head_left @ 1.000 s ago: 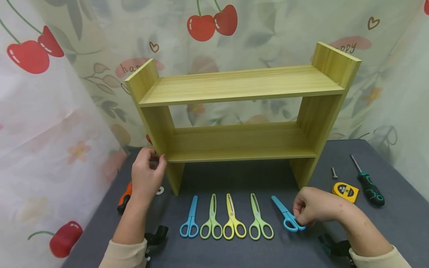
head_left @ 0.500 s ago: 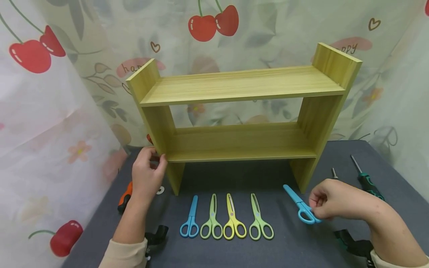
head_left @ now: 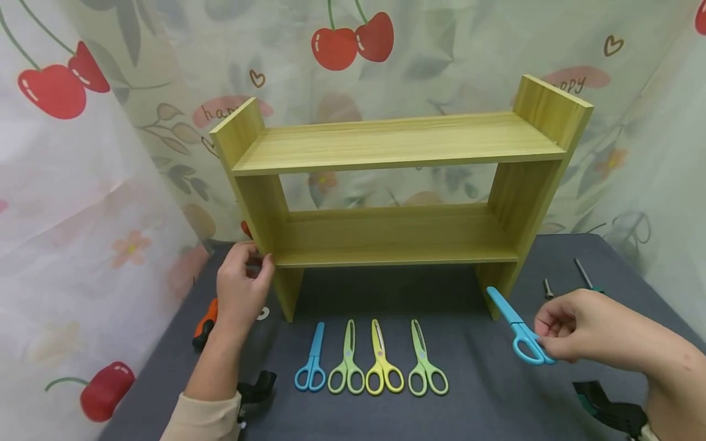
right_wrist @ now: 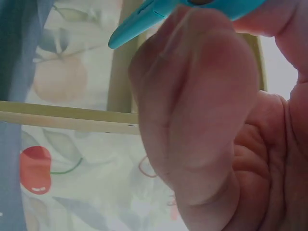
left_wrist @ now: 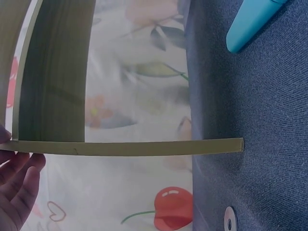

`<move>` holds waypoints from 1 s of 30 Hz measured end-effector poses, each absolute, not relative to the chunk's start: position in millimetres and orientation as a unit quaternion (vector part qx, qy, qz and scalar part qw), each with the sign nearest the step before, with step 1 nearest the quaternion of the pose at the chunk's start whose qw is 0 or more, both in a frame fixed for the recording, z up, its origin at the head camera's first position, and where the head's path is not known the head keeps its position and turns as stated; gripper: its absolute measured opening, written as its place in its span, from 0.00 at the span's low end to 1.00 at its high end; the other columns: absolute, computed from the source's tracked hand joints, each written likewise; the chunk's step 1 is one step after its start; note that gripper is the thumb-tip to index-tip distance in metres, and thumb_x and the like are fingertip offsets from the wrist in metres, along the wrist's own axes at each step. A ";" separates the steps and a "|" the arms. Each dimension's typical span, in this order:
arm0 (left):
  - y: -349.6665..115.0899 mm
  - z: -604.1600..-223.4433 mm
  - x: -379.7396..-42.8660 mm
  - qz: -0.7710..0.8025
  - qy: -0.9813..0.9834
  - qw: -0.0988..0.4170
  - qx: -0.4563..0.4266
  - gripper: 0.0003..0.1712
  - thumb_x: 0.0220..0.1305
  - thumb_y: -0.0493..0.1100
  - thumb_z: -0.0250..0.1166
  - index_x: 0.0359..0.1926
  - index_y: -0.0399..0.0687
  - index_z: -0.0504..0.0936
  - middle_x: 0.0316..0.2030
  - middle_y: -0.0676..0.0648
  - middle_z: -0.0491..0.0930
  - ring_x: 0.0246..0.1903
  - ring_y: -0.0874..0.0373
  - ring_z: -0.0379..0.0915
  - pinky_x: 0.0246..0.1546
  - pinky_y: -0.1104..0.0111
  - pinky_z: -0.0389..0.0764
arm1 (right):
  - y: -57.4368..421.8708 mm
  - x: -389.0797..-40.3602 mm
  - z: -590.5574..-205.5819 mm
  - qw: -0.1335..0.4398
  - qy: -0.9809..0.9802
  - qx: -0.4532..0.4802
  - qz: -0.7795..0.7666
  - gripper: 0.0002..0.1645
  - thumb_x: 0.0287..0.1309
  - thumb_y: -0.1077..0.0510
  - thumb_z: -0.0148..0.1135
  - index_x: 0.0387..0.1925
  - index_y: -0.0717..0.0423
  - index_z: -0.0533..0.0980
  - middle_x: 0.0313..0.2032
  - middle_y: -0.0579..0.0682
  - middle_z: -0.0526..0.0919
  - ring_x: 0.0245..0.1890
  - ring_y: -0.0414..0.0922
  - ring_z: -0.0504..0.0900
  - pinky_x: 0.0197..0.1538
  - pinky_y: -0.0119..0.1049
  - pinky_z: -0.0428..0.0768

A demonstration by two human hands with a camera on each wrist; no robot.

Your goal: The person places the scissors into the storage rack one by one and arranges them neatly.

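Note:
My right hand pinches a pair of blue scissors by one handle loop, raised above the table with its covered tip pointing up and left. In the right wrist view the same scissors show at the top, beyond the curled fingers. My left hand holds the left side panel of a two-tier wooden shelf, thumb and fingers on opposite faces of the panel. Lined up before the shelf lie another blue pair of scissors, light-green scissors, yellow scissors and a second light-green pair.
Left of the shelf are an orange-and-black handle and a white washer. A bolt and a screwdriver shaft lie behind my right hand. Printed fabric hangs at the back and sides.
My right hand has lifted the blue scissors off the table and carried them to the right, now covering the yellow tape measure and screwdriver handle. The left hand stays on the shelf.

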State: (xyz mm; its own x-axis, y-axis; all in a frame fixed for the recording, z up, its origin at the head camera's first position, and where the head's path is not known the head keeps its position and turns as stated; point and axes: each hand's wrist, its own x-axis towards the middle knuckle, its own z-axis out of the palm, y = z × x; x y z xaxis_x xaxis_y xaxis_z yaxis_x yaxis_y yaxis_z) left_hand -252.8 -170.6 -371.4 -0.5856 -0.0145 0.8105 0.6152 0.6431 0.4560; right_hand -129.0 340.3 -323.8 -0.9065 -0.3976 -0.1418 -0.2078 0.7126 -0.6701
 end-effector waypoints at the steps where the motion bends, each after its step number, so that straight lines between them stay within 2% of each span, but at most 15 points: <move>1: -170.6 -371.0 -252.7 -0.380 -0.805 0.416 -0.187 0.05 0.62 0.30 0.66 0.40 0.34 0.82 0.37 0.40 0.81 0.29 0.51 0.81 0.29 0.76 0.78 | 340.6 -127.4 -322.8 0.130 0.918 -0.169 -0.334 0.05 0.57 0.64 0.67 0.32 0.54 0.78 0.21 0.39 0.78 0.23 0.35 0.75 0.27 0.31 0.72; 8: -172.2 -369.1 -252.7 -0.384 -0.797 0.424 -0.195 0.04 0.61 0.31 0.66 0.38 0.35 0.83 0.37 0.41 0.82 0.28 0.51 0.81 0.29 0.78 0.78 | 338.4 -118.6 -317.5 0.088 0.917 -0.185 -0.343 0.05 0.61 0.64 0.68 0.33 0.53 0.79 0.20 0.39 0.79 0.22 0.36 0.76 0.26 0.32 0.72; 17: -170.9 -369.4 -252.2 -0.380 -0.803 0.414 -0.197 0.04 0.61 0.31 0.67 0.38 0.35 0.83 0.37 0.42 0.81 0.28 0.54 0.80 0.28 0.71 0.82 | 339.1 -104.2 -310.4 -0.005 0.921 -0.158 -0.355 0.10 0.58 0.68 0.68 0.33 0.49 0.81 0.20 0.41 0.80 0.22 0.40 0.78 0.26 0.31 0.72; 24: -171.9 -370.1 -251.2 -0.385 -0.801 0.413 -0.201 0.04 0.61 0.32 0.67 0.38 0.35 0.83 0.38 0.42 0.82 0.29 0.53 0.81 0.29 0.78 0.78 | 339.0 -98.4 -303.7 -0.046 0.909 -0.108 -0.401 0.07 0.60 0.68 0.68 0.34 0.53 0.82 0.23 0.46 0.83 0.23 0.43 0.80 0.26 0.32 0.75; 30: -174.3 -370.3 -251.2 -0.382 -0.802 0.415 -0.197 0.04 0.61 0.32 0.67 0.38 0.35 0.83 0.38 0.41 0.82 0.29 0.54 0.80 0.30 0.80 0.77 | 339.2 -99.0 -295.4 -0.099 0.887 -0.102 -0.439 0.08 0.62 0.71 0.66 0.36 0.56 0.82 0.25 0.49 0.85 0.23 0.43 0.83 0.26 0.32 0.78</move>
State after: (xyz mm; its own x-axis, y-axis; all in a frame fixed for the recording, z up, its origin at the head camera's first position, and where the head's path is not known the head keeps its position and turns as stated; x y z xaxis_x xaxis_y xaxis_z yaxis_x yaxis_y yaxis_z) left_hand -251.2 -174.3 -370.3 -0.5779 -0.0016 0.8161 0.6322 0.6315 0.4489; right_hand -99.0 339.2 -295.4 -0.9596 -0.0934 0.2653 -0.2676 0.5930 -0.7594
